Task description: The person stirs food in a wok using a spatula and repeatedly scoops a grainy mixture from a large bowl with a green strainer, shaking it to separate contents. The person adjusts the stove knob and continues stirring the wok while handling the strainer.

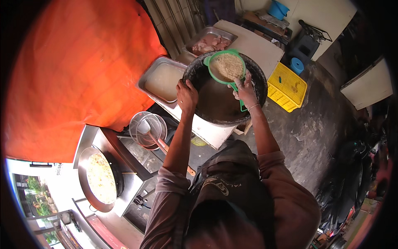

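My right hand point(245, 91), dusted with pale flour, grips a green plastic sieve point(210, 71) near its handle. Coarse, pale, flour-like crumbs point(229, 66) lie in the sieve, which is above the far part of a large black tub point(224, 119). My left hand point(187, 96) rests on the tub's left rim, fingers curled over it. Some powder lies at the tub's bottom, partly in shadow. To the left of the tub stands a metal tray point(143, 82) of cloudy liquid. Behind it, another metal tray point(233, 36) holds raw meat pieces.
A wide pan point(84, 183) of bubbling oil sits on a stove at lower left. Wire strainers point(134, 126) and a metal spatula point(144, 127) lie between stove and table. A yellow plastic crate point(281, 98) stands on the floor at right. An orange sheet point(87, 71) hangs at left.
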A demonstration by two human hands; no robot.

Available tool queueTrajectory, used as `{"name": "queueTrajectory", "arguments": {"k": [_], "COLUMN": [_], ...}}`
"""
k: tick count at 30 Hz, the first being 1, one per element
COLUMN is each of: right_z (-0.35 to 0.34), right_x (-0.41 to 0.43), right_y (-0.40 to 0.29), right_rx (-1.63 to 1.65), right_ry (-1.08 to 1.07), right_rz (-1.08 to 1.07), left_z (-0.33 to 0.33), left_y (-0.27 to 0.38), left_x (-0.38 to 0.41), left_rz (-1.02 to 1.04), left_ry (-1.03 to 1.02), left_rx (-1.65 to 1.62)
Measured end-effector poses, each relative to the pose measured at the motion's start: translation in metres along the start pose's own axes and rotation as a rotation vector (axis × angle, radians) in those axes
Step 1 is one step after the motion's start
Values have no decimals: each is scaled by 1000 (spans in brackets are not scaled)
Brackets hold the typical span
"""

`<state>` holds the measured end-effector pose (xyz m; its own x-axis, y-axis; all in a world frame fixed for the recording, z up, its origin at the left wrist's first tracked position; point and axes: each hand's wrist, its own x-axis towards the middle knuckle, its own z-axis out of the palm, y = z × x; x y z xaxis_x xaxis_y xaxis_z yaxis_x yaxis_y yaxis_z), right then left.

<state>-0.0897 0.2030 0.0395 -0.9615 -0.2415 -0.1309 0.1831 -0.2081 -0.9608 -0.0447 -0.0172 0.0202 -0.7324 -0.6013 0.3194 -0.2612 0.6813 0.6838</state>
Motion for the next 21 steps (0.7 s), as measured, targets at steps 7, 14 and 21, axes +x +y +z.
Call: {"name": "queueTrajectory", "arguments": {"k": [7, 14, 21], "right_z": [2, 5, -13], "right_x": [8, 9, 13], "right_y": [4, 19, 20], "right_rx": [-35, -22, -27], "right_ry": [41, 82, 145], "right_rz": [-33, -78, -119], "left_z": [1, -2, 1], "left_y": [-2, -3, -3], "left_x": [1, 0, -3], "left_rz": [2, -13, -14], "left_ry": [-9, 10, 26], "left_rx": [35, 36, 21]}}
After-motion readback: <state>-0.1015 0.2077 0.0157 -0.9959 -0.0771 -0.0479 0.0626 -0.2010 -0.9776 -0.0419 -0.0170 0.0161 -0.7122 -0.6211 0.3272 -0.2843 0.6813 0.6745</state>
